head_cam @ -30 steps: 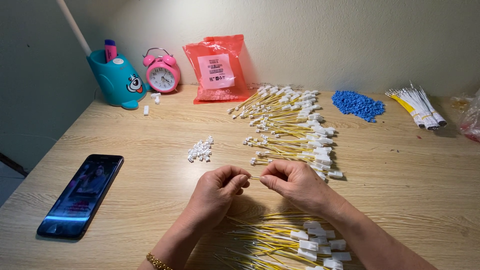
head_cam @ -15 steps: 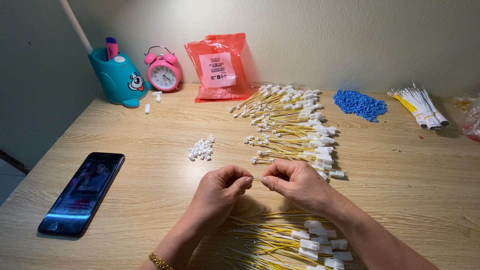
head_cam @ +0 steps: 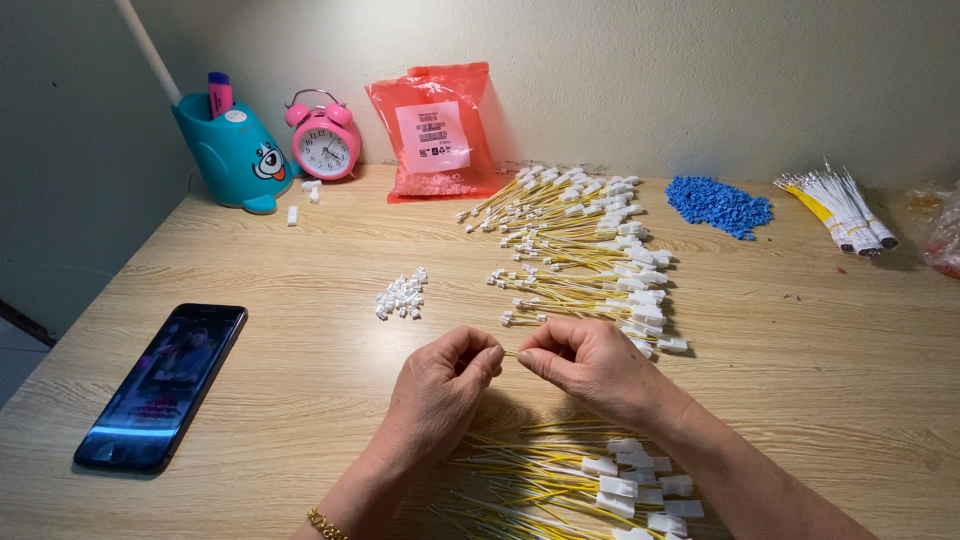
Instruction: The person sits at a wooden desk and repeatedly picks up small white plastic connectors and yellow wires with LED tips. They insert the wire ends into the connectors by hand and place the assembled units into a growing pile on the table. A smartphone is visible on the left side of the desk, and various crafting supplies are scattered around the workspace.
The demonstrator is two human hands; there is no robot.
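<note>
As the hands are closing together mid-frame, a thin wire is being pinched.
Left hand [head_cam: 440,385] and right hand [head_cam: 590,362] fingers are now nearly touching, gripping the yellow wire [head_cam: 512,353] between them above the tabletop [head_cam: 300,400].

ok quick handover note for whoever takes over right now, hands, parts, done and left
Left hand and right hand pinch one thin wire end between them, fingers closed, above the table.
Loose white connectors lie just ahead of the left hand.
Far pile of yellow wires already has white ends: looks done.
Near pile of yellow wires under the wrists has a white end each; which pile is left, I cannot tell.
</note>
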